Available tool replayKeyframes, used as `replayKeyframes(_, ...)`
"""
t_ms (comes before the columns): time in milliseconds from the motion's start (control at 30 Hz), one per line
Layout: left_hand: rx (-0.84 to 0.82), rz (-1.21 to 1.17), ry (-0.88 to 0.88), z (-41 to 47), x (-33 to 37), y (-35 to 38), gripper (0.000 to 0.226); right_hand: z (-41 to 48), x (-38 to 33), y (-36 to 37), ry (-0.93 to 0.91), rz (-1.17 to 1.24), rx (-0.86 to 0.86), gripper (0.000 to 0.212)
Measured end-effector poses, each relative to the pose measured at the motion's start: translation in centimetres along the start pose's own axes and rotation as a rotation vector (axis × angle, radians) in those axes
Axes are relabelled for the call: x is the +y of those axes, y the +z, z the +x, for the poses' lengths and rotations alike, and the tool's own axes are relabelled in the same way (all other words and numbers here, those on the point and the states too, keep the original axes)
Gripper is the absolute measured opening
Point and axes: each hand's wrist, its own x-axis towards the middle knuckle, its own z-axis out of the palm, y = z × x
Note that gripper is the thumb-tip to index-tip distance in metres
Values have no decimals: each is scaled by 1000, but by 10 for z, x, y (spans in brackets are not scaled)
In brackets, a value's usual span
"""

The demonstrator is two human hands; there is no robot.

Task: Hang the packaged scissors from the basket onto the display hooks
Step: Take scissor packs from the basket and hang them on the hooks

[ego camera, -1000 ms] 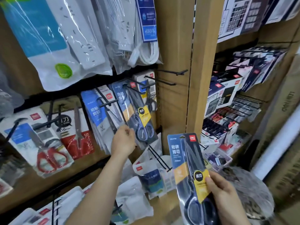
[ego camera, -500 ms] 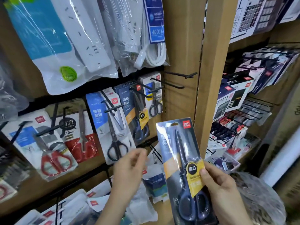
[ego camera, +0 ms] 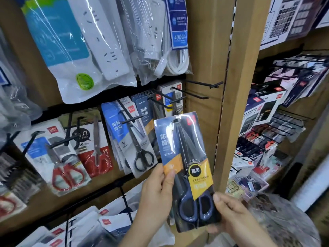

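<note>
Looking through the head camera, I find much of the scene cut off or smeared. Both forearms run out of the bottom edge, and a grey mottled shape (ego camera: pixel 284 221) at lower right is too blurred for me to name. The top of the packaged scissors (ego camera: pixel 185 168) is soft with glare, so I cannot make out its hang hole. The pack also covers part of the dark blue packs (ego camera: pixel 142 109) hanging behind it.

My left hand (ego camera: pixel 156 195) pinches the pack's left edge, thumb on the front and fingers hidden behind the card. My right hand (ego camera: pixel 231 216) grips the lower right corner beside the blue handles, thumb on the front, the other fingers mostly out of sight.

The pack stands nearly upright, its top leaning a little left. It is held in front of the scissors row, just below two bare display hooks (ego camera: pixel 204 84) and beside the wooden post (ego camera: pixel 236 104).
</note>
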Motion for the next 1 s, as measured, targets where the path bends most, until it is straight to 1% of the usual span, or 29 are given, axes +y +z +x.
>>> replayKeyframes(67,-41,-52,-36,3,3,1,29,0,2,2,-56,-48,63,33)
replayKeyframes(133,-67,-85,-51,11,9,-3,16,3,5,1,-122,-42,119,31)
replayKeyframes(200,-45,-145,-56,23,21,-9,16,7,4,1,-161,-20,162,28)
replayKeyframes(233,-26,-170,-45,30,29,-13,16,9,4,2,-175,-5,156,27)
replayKeyframes(333,26,-140,25,50,41,-18,18,13,1,6,-201,-6,185,30)
replayKeyframes(400,44,-80,52,59,41,-19,24,17,-1,9,-201,-9,190,32)
replayKeyframes(467,69,-69,56,66,39,-18,29,20,-3,11,-194,-2,191,32)
replayKeyframes(600,109,-101,3,67,33,-16,23,20,-6,13,-158,16,180,33)
replayKeyframes(733,138,-79,-31,67,29,-19,30,20,-10,11,-122,66,172,33)
replayKeyframes(867,186,-59,-39,78,26,-21,34,26,-10,11,-54,66,66,27)
replayKeyframes(900,202,-56,-36,81,25,-21,34,28,-8,12,-50,58,50,27)
replayKeyframes(967,241,-91,-33,84,23,-21,19,33,-4,10,-80,54,69,30)
replayKeyframes(1000,251,-119,-40,83,23,-23,19,37,-3,10,-102,53,87,33)
